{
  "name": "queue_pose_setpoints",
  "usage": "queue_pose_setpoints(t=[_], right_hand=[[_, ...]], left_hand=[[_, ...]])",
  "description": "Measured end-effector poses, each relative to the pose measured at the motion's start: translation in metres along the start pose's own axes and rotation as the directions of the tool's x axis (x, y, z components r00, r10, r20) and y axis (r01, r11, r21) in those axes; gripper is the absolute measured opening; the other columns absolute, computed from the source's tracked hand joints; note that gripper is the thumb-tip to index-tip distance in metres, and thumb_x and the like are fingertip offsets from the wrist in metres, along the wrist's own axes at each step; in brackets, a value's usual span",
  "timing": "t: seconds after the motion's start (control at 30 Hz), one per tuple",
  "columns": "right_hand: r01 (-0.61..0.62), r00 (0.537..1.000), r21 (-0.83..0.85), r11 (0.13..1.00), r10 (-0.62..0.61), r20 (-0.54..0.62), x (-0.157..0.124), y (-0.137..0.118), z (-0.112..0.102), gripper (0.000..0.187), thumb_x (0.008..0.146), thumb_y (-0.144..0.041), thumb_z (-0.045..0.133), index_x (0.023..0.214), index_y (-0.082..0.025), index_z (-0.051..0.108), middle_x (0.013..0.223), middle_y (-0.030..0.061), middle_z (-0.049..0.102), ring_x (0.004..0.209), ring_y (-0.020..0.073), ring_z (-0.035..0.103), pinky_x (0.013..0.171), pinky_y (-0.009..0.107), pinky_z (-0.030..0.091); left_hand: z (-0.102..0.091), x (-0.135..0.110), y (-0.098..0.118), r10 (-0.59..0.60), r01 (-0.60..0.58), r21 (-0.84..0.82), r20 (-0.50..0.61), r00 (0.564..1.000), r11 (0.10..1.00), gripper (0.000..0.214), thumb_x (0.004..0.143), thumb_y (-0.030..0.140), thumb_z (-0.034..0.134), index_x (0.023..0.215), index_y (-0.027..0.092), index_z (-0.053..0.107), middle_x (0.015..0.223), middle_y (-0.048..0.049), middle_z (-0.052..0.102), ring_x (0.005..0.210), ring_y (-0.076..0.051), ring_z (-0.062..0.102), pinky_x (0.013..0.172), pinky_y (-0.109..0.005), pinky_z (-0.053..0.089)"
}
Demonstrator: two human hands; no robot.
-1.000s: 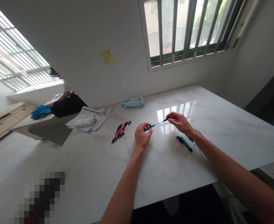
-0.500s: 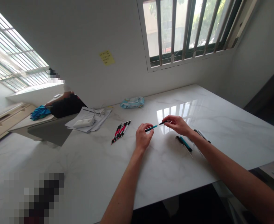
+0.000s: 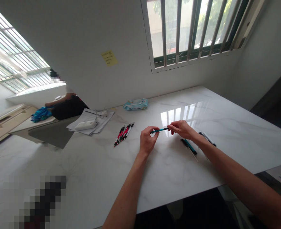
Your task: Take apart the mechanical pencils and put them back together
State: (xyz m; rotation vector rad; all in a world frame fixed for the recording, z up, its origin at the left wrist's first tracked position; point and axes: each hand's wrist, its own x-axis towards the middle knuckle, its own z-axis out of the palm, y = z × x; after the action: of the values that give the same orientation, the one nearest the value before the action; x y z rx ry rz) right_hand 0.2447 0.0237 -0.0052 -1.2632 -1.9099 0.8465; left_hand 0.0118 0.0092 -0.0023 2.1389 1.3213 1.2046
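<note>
Both my hands hold one teal pen (image 3: 160, 129) level above the white marble table (image 3: 169, 171). My left hand (image 3: 147, 140) pinches its left end between thumb and fingers. My right hand (image 3: 181, 128) is closed round the black part at its right end. Close beside my right wrist lie a teal and black pen (image 3: 190, 146) and some thin loose pen parts (image 3: 207, 138). A bunch of red and black pens (image 3: 124, 133) lies to the left of my left hand.
A pack of wet wipes (image 3: 135, 104) lies near the wall. A stack of papers with a white device and glasses (image 3: 90, 122) sits at the table's far left. A person in dark clothes (image 3: 67, 106) is at a counter beyond. A yellow note (image 3: 109, 58) sticks on the wall.
My right hand has moved left toward my left hand, pushing the thin refill into the teal barrel. The pen now looks short and whole.
</note>
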Motion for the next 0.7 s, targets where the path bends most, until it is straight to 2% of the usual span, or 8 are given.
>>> queue_pose_setpoints(t=[0.1,0.17,0.23,0.33,0.37,0.43,0.57,0.7], right_hand=[[0.020,1.000,0.004,1.000,-0.020,0.005,-0.0002,0.0012,-0.0011,0.041,0.099,-0.053,0.054,0.092,-0.021,0.078,0.066,0.0017,0.071,0.056,0.0145,0.056,0.057,0.028,0.040],[0.050,0.999,0.078,0.996,-0.050,0.001,-0.0004,0.0028,-0.0019,0.035,0.096,-0.051,0.060,0.108,-0.021,0.073,0.073,0.0014,0.073,0.062,0.0160,0.061,0.061,0.028,0.045],[0.072,0.997,0.165,0.984,-0.073,-0.005,-0.0005,0.0048,-0.0028,0.036,0.090,-0.047,0.068,0.117,-0.022,0.068,0.084,0.0027,0.075,0.072,0.0181,0.067,0.067,0.030,0.050],[0.074,0.997,0.174,0.982,-0.073,-0.009,-0.0002,0.0067,-0.0042,0.028,0.088,-0.044,0.070,0.106,-0.022,0.071,0.089,0.0043,0.076,0.076,0.0188,0.068,0.069,0.031,0.052],[0.061,0.998,0.138,0.989,-0.061,-0.004,-0.0001,0.0069,-0.0046,0.025,0.090,-0.045,0.067,0.099,-0.022,0.072,0.085,0.0040,0.075,0.072,0.0180,0.066,0.066,0.030,0.050],[0.034,0.999,0.054,0.998,-0.034,0.009,-0.0002,0.0063,-0.0052,0.032,0.095,-0.050,0.061,0.087,-0.021,0.073,0.074,0.0026,0.072,0.063,0.0163,0.060,0.060,0.029,0.045],[0.065,0.998,0.098,0.993,-0.066,0.011,-0.0007,0.0044,-0.0046,0.030,0.092,-0.051,0.066,0.099,-0.022,0.072,0.074,0.0010,0.071,0.063,0.0162,0.060,0.059,0.028,0.043],[0.057,0.998,0.043,0.997,-0.058,0.019,-0.0004,0.0046,-0.0024,0.036,0.097,-0.052,0.056,0.085,-0.021,0.072,0.069,0.0022,0.070,0.060,0.0155,0.057,0.058,0.028,0.042]], left_hand=[[-0.0001,-0.0002,-0.0003,-0.005,0.005,0.014,0.005,1.000,1.000,0.010,0.088,0.018,0.069,0.091,0.025,0.074,0.094,-0.0016,0.077,0.086,-0.019,0.069,0.085,-0.033,0.055],[-0.0003,-0.0004,-0.0007,-0.012,0.012,0.016,0.005,1.000,1.000,0.010,0.087,0.018,0.069,0.091,0.025,0.074,0.094,-0.0014,0.077,0.085,-0.019,0.069,0.084,-0.033,0.054],[-0.0006,-0.0005,-0.0013,-0.017,0.017,0.012,0.001,1.000,1.000,0.010,0.087,0.018,0.070,0.091,0.025,0.074,0.094,-0.0013,0.077,0.084,-0.019,0.068,0.083,-0.033,0.054],[-0.0010,-0.0002,-0.0017,-0.026,0.026,0.012,0.001,1.000,1.000,0.009,0.086,0.019,0.070,0.090,0.025,0.074,0.094,-0.0016,0.077,0.084,-0.019,0.068,0.082,-0.033,0.054],[-0.0012,-0.0001,-0.0017,-0.027,0.027,0.012,0.000,1.000,1.000,0.009,0.086,0.019,0.070,0.090,0.025,0.074,0.094,-0.0016,0.077,0.084,-0.019,0.069,0.082,-0.033,0.054],[-0.0014,0.0002,-0.0014,-0.023,0.023,0.009,-0.004,1.000,1.000,0.009,0.086,0.018,0.070,0.091,0.025,0.074,0.094,-0.0013,0.077,0.085,-0.019,0.069,0.083,-0.033,0.054],[-0.0015,0.0003,-0.0005,-0.024,0.024,0.008,-0.006,1.000,1.000,0.009,0.087,0.019,0.070,0.091,0.026,0.074,0.094,-0.0012,0.077,0.086,-0.019,0.069,0.084,-0.033,0.055],[-0.0012,-0.0002,-0.0002,-0.015,0.015,0.001,0.010,1.000,1.000,0.009,0.087,0.019,0.070,0.092,0.026,0.075,0.095,-0.0017,0.077,0.087,-0.020,0.069,0.085,-0.034,0.055]])
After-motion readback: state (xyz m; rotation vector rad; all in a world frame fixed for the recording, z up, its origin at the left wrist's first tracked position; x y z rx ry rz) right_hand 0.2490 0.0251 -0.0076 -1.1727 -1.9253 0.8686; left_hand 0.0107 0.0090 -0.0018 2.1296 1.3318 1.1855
